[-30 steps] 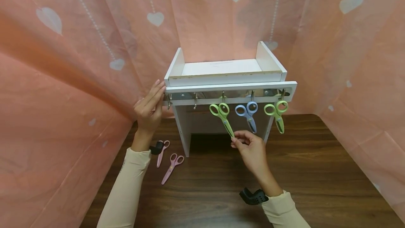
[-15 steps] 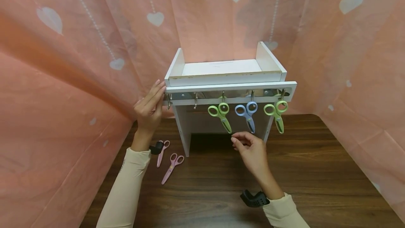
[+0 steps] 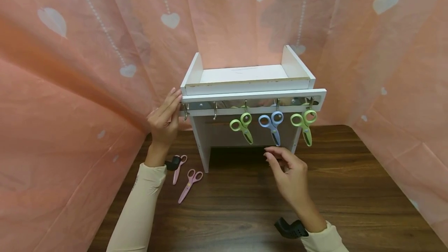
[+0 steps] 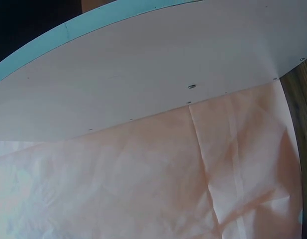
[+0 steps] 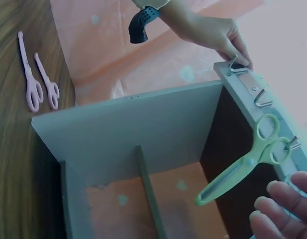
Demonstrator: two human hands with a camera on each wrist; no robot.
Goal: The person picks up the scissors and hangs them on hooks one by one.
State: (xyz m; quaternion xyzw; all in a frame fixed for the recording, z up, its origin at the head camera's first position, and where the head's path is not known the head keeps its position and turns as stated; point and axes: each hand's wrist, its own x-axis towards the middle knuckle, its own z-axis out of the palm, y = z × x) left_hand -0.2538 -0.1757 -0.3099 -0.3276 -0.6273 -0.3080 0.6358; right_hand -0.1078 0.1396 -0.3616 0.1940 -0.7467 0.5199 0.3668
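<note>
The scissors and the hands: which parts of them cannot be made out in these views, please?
Head view: a handle loop of the farther pink scissors, partly hidden behind the black wrist device.
Right wrist view: part of the right hand, cut off by the frame edge.
Left wrist view: the left hand, apparently outside the frame.
</note>
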